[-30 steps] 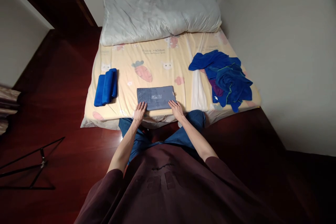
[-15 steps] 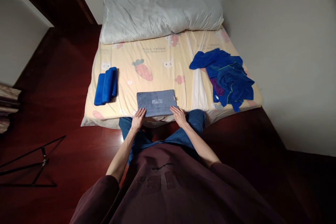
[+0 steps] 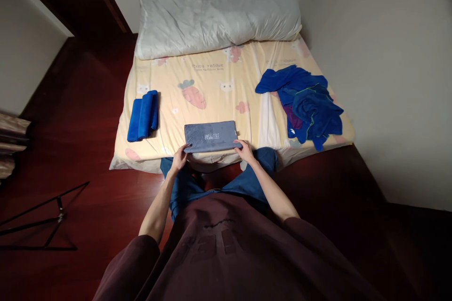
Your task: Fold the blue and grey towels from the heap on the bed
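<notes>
On the bed (image 3: pixel 226 103), a towel (image 3: pixel 212 137) is lying at the near edge — between left hand (image 3: pixel 180 158) and right hand (image 3: pixel 245 151). Cloth bundles (image 3: pixel 143 117) are lying to its left, a cloth pile (image 3: pixel 312 106) to its right — and behind, a quilt (image 3: pixel 219 9).

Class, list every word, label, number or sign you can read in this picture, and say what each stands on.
"HAPPY LIFE": on the gray folded cloth, upside down and slightly blurred.
"Cute rabbit": on the yellow bed sheet; the smaller line beneath is too small to read.
Faint print farther right on the sheet: too blurred to read.
Dark marks on the shirt: too unclear to read.
</notes>
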A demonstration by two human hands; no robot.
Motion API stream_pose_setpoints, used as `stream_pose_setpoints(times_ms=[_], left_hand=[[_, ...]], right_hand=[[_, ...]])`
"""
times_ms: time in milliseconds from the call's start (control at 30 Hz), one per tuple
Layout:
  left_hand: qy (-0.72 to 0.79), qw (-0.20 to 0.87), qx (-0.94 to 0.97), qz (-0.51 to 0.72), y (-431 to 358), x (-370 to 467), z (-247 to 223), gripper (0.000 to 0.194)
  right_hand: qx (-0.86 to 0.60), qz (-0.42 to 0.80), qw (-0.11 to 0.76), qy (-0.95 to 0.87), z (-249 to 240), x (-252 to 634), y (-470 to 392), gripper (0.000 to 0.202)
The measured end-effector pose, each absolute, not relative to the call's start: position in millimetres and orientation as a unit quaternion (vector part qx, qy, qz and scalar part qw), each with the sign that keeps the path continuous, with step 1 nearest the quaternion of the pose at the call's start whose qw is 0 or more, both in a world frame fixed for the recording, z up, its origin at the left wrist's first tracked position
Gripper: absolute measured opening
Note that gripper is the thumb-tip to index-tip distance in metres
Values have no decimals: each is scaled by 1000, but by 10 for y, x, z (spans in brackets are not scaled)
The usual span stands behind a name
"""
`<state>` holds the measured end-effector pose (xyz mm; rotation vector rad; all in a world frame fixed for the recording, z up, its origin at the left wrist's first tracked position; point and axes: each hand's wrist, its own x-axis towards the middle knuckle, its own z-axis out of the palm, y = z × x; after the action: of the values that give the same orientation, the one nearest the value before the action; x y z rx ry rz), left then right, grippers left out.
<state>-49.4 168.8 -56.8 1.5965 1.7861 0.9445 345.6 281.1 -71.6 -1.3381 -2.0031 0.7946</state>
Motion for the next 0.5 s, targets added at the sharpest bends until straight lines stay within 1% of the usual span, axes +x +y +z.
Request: stream_pose_setpoints(times_ms=[67,200,333,500], left_hand=[[683,297,562,361,1704,-477,-552,50],[695,316,516,389,1718,-428,-557,54],[710,308,489,403,1730,-409,-579,52],[717,296,497,389,1736,-391,-586,48]], right_hand=[[-528,335,314,-714,-727,3432,2824,40],[-564,396,321,-649,-713,3365,2830,50],[-583,353,348,-644,-658,3304,2848,50],[-582,330,329,-667,-609,3295,2843,52]])
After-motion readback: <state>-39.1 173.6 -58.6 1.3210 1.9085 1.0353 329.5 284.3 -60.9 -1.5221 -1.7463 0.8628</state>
